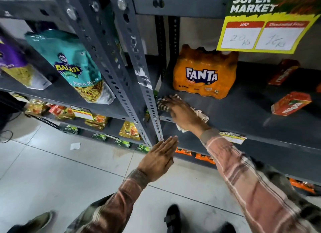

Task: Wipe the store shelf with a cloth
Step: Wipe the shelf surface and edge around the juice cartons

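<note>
A dark grey metal shelf (243, 111) runs across the right half of the view. My right hand (184, 114) lies palm down on a pale striped cloth (163, 105) at the shelf's front left corner, pressing it flat against the shelf. Parts of the cloth stick out past my fingers and beside my wrist. My left hand (159, 158) hovers flat with fingers together, just below the shelf's front edge and beside the perforated upright post (151, 100). It holds nothing.
An orange Fanta multipack (205, 73) stands right behind the cloth. Red juice cartons (290, 102) lie to the right. A yellow price sign (264, 29) hangs above. Snack bags (74, 66) fill the left shelving unit. Lower shelves hold more packets, and a tiled floor lies below.
</note>
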